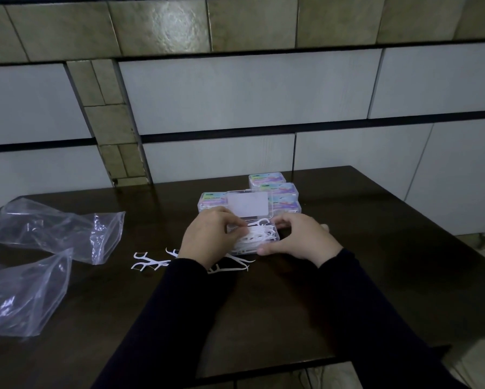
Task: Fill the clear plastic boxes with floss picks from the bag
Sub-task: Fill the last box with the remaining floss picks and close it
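A clear plastic box (272, 239) stands open on the dark table (376, 248), its lid (248, 204) raised at the back and white floss picks (259, 234) heaped inside. My left hand (207, 238) curls over the box's left side, fingers in among the picks. My right hand (300, 238) grips the box's right end, thumb along its front edge. Loose floss picks (148, 262) lie on the table at the left and just in front of the box. Two clear plastic bags (58, 228) lie crumpled at the far left.
Several closed boxes with coloured labels (278, 190) are stacked right behind the open box. A tiled wall (235, 94) rises behind the table. The table's right edge runs diagonally past my right arm.
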{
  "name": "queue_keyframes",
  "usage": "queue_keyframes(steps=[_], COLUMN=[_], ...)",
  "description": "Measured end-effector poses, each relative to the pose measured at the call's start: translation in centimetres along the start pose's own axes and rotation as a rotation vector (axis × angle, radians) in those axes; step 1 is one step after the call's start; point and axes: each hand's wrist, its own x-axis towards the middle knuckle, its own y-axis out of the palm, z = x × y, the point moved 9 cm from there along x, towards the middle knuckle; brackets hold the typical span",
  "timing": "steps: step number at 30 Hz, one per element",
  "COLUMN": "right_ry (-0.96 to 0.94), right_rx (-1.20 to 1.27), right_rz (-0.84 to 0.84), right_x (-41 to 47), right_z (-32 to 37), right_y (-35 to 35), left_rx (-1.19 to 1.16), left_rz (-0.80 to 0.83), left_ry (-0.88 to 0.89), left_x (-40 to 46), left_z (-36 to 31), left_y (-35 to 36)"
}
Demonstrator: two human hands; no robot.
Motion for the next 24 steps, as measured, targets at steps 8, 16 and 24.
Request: queue_keyframes(steps=[8,16,24], right_ry=[0.009,-0.024,-0.229], right_rx=[-0.019,-0.334,-0.36], right_rz=[0.02,-0.138,-0.238], right_x=[-0.2,-1.5,-4.2], right_z=[0.1,2.6,8.5], right_y=[0.1,-1.2,-0.3], left_rx=[-0.022,-0.105,-0.107], left_rz=[0.024,-0.059,-0.209], left_ry=[0.029,0.029,0.009], left_x=[0.2,-0.2,-1.4], left_z=[-0.7,-1.1,-0.4], left_y=[0.3,-0.5,-2.9])
